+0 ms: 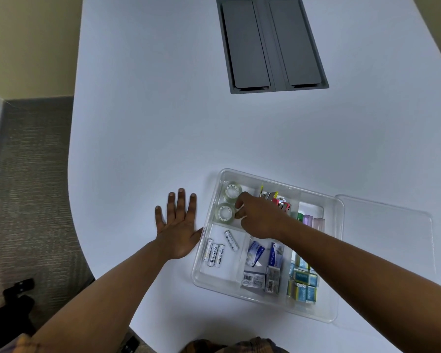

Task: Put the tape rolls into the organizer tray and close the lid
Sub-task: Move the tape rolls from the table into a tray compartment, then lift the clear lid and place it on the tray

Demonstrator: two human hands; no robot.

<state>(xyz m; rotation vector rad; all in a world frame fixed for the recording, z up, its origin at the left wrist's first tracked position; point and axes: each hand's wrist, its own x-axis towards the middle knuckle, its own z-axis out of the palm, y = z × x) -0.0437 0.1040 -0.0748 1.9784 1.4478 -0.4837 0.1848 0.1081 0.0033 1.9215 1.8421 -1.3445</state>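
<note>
A clear plastic organizer tray [339, 261] sits on the white table. Two clear tape rolls lie in its far left compartment: one roll [232, 191] at the back, the other roll [225, 213] in front of it. My right hand [259, 217] reaches over the tray, its fingertips at the right edge of the nearer roll; whether it grips the roll I cannot tell. My left hand [178, 226] lies flat on the table with fingers spread, just left of the tray. The clear lid [387, 240] lies open flat on the table to the right of the tray.
Other compartments hold batteries [215, 253], staple boxes [264, 266], blue packets [304, 284], clips [278, 200] and coloured highlighters [308, 220]. A grey cable hatch [270, 44] is set into the table farther back. The table edge curves at the left above grey carpet [28, 187].
</note>
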